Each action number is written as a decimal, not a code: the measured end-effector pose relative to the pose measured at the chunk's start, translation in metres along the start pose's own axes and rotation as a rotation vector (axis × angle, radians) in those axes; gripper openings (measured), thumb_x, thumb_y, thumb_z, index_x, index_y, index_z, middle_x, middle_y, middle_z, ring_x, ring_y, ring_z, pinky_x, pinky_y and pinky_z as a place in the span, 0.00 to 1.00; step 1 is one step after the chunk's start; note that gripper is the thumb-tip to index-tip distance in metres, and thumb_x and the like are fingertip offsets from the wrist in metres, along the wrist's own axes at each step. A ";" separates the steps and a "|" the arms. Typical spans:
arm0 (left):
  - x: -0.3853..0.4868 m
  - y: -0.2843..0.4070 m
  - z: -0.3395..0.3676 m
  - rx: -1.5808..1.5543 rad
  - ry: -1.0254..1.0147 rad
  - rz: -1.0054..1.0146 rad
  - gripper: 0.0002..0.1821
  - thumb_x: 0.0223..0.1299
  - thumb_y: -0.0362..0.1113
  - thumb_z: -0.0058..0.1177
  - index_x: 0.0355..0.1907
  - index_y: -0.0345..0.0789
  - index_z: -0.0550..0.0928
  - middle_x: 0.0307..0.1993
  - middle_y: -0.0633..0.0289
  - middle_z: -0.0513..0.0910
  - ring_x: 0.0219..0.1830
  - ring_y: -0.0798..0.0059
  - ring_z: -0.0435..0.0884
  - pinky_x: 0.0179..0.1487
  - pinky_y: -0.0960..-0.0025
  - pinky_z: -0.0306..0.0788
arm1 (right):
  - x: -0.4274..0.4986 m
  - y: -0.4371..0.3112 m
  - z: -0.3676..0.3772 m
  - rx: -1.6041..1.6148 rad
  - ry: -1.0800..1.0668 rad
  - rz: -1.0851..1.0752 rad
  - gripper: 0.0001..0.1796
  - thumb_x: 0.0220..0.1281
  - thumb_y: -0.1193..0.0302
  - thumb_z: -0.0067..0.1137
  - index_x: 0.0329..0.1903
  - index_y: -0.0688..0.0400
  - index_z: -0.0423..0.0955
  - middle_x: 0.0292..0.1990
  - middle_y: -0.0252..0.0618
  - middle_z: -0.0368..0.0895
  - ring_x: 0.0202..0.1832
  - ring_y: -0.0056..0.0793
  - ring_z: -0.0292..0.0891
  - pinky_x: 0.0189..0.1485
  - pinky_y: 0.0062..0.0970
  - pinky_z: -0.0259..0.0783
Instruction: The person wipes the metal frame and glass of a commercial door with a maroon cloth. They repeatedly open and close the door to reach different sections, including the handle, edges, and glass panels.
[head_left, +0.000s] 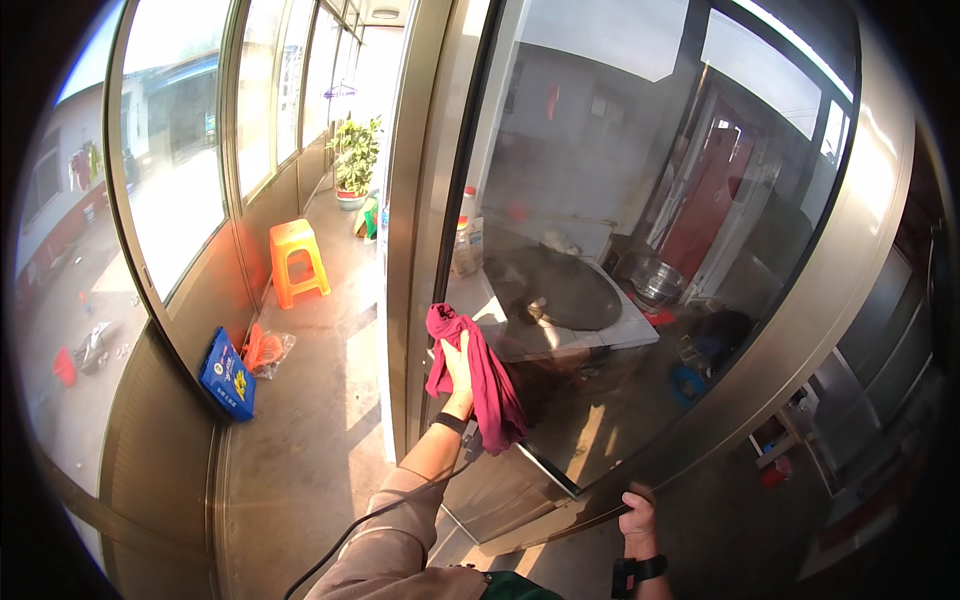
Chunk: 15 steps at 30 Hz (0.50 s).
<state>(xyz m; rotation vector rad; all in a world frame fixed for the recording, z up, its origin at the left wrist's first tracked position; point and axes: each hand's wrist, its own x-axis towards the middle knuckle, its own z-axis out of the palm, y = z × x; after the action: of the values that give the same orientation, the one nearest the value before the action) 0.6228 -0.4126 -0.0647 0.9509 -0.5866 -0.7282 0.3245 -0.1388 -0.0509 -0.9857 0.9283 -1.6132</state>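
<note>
My left hand (459, 366) is closed on a crumpled magenta cloth (495, 405) and presses it against the left part of a glass pane (585, 187) in a metal-framed door. The cloth hangs down past my wrist. At the lower right, my right hand (637, 510) grips the lower edge of the door frame (810, 330), its fingers curled and partly hidden behind it. A dark cable (360, 521) runs along my left forearm.
An orange plastic stool (296, 262), a blue bag (227, 375) and an orange plastic bag (264, 350) are on the floor at the left. Beyond them stands a potted plant (354, 157). Through the glass show a tiled counter (630, 334) and a metal bowl (657, 281).
</note>
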 end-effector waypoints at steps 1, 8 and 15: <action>-0.008 -0.012 -0.004 -0.060 0.009 -0.120 0.29 0.66 0.47 0.46 0.64 0.34 0.60 0.49 0.55 0.75 0.47 0.68 0.74 0.51 0.67 0.67 | -0.002 0.003 0.001 0.012 0.017 -0.014 0.22 0.42 0.76 0.53 0.45 0.68 0.75 0.48 0.42 0.78 0.52 0.34 0.71 0.57 0.31 0.64; 0.013 0.078 0.032 -0.022 -0.099 0.052 0.40 0.63 0.45 0.50 0.68 0.27 0.49 0.70 0.49 0.49 0.72 0.62 0.45 0.72 0.67 0.38 | -0.005 0.013 0.000 -0.120 0.167 -0.061 0.13 0.39 0.75 0.58 0.34 0.66 0.78 0.36 0.38 0.80 0.42 0.31 0.74 0.48 0.29 0.69; -0.003 0.269 0.145 0.093 -0.380 1.004 0.31 0.59 0.44 0.54 0.61 0.30 0.65 0.66 0.40 0.54 0.68 0.39 0.48 0.69 0.52 0.46 | -0.010 0.007 0.012 -0.095 0.111 -0.108 0.21 0.37 0.78 0.54 0.42 0.66 0.76 0.40 0.40 0.80 0.45 0.35 0.75 0.51 0.30 0.69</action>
<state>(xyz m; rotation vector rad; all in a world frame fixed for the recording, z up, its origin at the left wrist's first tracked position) 0.5935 -0.3810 0.2380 0.4824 -1.3059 0.0385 0.3394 -0.1323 -0.0545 -1.0346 1.0504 -1.7423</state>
